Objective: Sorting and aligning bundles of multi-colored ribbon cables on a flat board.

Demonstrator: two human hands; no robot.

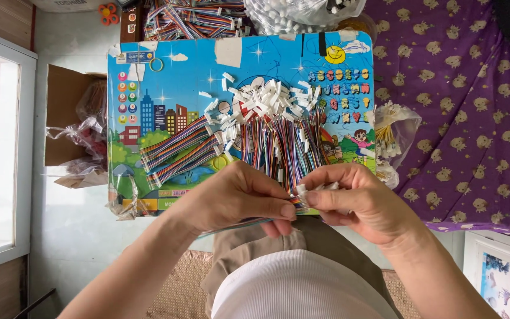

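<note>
Left hand (240,198) pinches a multicoloured ribbon cable (240,225) at board's 6 o'clock edge, cable trailing toward 8 o'clock. Right hand (358,201) pinches a small white connector (301,190) at the cable's end, fingertips touching left's. Loose wire pile (278,139) sits mid-board (166,77); finished cables (181,150) at its 9 o'clock.

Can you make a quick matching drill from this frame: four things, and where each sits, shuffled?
Things:
1. loose white connectors
2. finished ribbon cables
3. cardboard box
4. purple cloth

Places:
A. on the floor left of the board
B. right of the board
C. heaped at the board's centre top
D. lying on the board's left half, over the city picture

Pairs: 1-C, 2-D, 3-A, 4-B
</note>
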